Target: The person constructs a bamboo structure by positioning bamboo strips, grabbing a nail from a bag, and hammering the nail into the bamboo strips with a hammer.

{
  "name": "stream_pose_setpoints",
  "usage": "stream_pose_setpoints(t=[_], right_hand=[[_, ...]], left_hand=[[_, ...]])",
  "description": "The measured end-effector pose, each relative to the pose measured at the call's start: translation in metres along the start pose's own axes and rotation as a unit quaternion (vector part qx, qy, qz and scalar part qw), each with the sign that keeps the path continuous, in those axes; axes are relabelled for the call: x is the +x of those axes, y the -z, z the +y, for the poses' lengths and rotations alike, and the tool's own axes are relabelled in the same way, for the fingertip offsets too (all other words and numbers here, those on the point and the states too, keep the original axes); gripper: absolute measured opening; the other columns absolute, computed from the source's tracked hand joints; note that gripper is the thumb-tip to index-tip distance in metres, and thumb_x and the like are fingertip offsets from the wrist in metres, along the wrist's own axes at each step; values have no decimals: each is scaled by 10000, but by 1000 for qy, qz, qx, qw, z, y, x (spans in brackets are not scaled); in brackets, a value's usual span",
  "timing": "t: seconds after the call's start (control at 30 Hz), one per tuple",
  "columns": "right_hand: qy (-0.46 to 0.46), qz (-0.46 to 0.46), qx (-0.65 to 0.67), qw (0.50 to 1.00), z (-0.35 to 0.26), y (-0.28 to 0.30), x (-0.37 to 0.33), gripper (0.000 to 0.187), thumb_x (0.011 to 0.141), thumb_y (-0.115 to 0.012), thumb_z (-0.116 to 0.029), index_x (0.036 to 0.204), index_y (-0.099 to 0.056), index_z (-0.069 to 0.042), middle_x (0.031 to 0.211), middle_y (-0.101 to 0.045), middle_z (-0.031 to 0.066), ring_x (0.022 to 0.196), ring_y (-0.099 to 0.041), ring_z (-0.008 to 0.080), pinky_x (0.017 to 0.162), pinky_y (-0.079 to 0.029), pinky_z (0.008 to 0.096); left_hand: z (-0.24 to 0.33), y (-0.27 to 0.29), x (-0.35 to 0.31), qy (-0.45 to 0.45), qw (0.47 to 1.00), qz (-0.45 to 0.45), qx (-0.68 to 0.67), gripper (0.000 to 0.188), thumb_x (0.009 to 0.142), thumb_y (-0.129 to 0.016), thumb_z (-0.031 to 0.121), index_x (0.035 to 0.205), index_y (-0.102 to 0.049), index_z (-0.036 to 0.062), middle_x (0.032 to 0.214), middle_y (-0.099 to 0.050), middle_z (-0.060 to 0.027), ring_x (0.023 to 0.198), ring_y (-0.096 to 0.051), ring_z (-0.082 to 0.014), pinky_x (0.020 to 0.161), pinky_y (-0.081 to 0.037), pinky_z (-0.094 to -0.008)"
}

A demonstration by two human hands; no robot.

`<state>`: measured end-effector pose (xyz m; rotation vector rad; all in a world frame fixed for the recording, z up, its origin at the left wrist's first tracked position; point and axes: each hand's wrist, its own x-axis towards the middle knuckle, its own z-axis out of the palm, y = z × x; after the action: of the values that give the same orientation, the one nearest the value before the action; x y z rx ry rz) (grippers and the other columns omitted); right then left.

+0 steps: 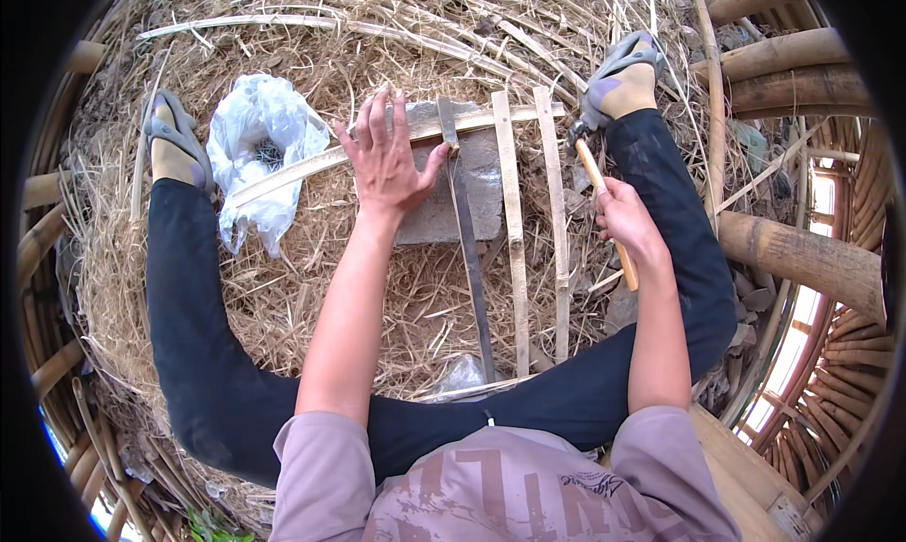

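My left hand (389, 169) lies with fingers spread over a long pale bamboo strip (293, 172), its thumb beside the spot where a dark strip (469, 259) crosses it. Beneath that crossing is a flat grey block (481, 188). Two lighter slats (512, 211) also run from the long strip toward me, further right. In my right hand (623, 216) is a hammer (592, 164), gripped by its wooden handle. The metal hammer head is raised near the long strip's right end, beside my right foot.
A clear plastic bag (226, 131) with small dark metal pieces, perhaps nails, sits left of the block. My outstretched legs frame the straw-covered ground (311, 296). Thick bamboo poles (802, 259) stand at the right, and loose bamboo strips (396, 37) lie at the far side.
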<state>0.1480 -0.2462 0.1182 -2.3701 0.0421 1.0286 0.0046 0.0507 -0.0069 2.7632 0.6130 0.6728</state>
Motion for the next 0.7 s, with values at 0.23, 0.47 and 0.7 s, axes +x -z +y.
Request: stream_pose_setpoints(t=[0.23,0.47,0.7], right_hand=[[4,40,-18,999,12,-3,8,351,1019,-513,-228,1252,-608,17,666,-600,63,561,-588,162,542,-475,350],[41,137,-88,986,-20,-2,-11,430,964,-618,-342,1185,-640,26,821,-700,182,779,-698,280,743,-517,395],[129,204,-54,969,-38,14,-28,439,948,-647,-356,1168,-643,25,875,-706,208,828,-697,325,775,-514,416]], left_hand=[[0,-7,-1,-2,999,39,30,862,904,-306,777,1411,-449,94,1463,-422,-96,1411,-358,-251,1183,29,-676],[6,16,-20,3,997,47,-58,699,995,-332,558,1470,-381,48,1496,-403,-134,1436,-319,-312,1198,-40,-626],[15,60,-3,303,886,257,-239,591,1050,-348,404,1408,-362,-65,1404,-423,-259,1295,-452,-355,1092,-368,-477]])
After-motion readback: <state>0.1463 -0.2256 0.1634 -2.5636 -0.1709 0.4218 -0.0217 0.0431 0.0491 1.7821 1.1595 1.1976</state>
